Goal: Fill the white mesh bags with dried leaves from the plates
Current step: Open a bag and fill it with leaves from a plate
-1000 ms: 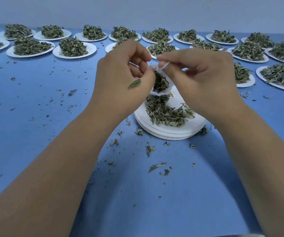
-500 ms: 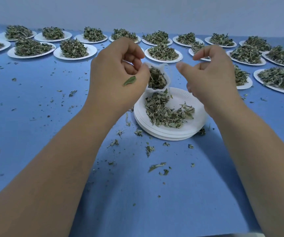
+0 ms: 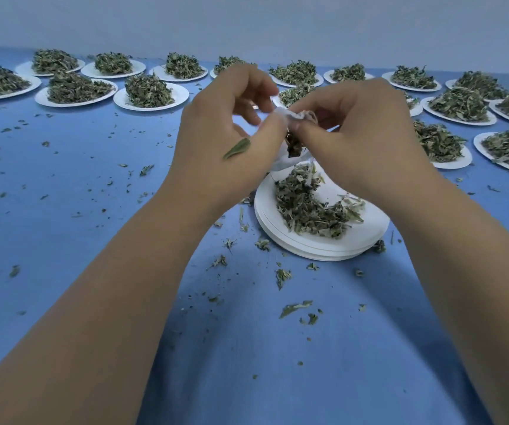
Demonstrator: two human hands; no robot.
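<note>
White mesh bag (image 3: pixel 281 161) pinched at mouth by left hand (image 3: pixel 225 142) and right hand (image 3: pixel 354 139), 2 grips narrow; held just above plate stack (image 3: pixel 323 251), likely so spilled dried leaves (image 3: pixel 308 210) are caught there.

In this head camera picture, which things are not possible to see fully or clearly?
- Head view: the white mesh bag is mostly hidden between the left hand and the right hand, so its fill level is unclear.
- Bag mouth: covered by pinching fingers; open or closed cannot be told.
- Plate stack: layers too thin to count.
- Left-edge plate and right-edge plate: cut off by the frame.
</note>
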